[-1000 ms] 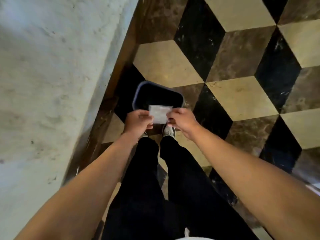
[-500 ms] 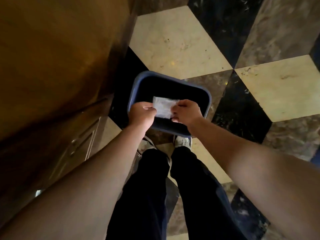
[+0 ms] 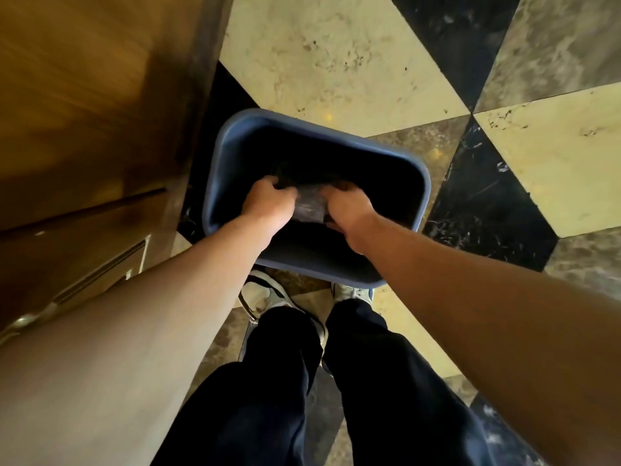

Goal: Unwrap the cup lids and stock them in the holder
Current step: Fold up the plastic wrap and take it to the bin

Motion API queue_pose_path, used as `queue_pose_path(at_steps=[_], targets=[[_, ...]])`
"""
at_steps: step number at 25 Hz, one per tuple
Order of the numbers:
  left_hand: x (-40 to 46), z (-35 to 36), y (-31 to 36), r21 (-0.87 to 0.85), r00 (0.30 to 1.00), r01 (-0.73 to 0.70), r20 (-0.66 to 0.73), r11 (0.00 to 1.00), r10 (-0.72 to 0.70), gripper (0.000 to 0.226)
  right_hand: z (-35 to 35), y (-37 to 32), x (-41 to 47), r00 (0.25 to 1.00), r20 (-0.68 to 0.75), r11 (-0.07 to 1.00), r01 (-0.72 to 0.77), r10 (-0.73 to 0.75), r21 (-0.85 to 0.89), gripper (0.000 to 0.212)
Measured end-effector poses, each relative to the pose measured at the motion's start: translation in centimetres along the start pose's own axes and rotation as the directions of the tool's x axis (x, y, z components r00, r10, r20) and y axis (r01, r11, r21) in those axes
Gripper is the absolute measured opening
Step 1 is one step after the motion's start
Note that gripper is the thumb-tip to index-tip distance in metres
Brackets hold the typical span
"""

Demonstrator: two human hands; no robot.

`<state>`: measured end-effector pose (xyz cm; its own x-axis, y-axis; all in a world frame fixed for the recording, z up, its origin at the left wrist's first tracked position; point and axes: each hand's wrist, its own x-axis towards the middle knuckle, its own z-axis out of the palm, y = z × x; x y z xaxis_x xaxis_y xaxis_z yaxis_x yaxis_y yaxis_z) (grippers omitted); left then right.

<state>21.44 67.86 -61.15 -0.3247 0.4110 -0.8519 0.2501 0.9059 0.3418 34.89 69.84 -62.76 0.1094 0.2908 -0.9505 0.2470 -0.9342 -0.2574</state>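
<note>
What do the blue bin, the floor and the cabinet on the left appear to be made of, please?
Blue bin: probably moulded plastic, matte, with a rounded rolled rim. Floor: polished stone, likely marble, veined and speckled. Cabinet: wood or wood veneer, showing grain and a soft sheen.

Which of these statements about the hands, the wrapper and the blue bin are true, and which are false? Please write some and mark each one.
1. Both hands reach down inside the blue bin. True.
2. The left hand and the right hand hold the crumpled wrapper between them. True.
3. The bin stands on a wooden table. False: it stands on the patterned stone floor.
4. The bin is round. False: it is rectangular with rounded corners.
5. The wooden cabinet is on the person's left. True.
6. The person is barefoot. False: shoes show just behind the bin.
</note>
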Motion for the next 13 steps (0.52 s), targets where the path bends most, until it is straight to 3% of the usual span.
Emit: queue_pose_path(at_steps=[3, 13], targets=[[-0.5, -0.1, -0.4, 0.025, 0.999, -0.019, -0.026, 1.000, 0.020, 0.041, -0.7, 0.0, -1.3, 1.000, 0.012, 0.999, 0.025, -0.025, -0.046, 0.052], [-9.6, -4.8, 2.1, 0.201, 0.996, -0.058, -0.055, 0.978, 0.070, 0.051, -5.6, -2.9, -12.0, 0.990, 0.014, 0.940, 0.140, -0.143, -0.313, 0.057]])
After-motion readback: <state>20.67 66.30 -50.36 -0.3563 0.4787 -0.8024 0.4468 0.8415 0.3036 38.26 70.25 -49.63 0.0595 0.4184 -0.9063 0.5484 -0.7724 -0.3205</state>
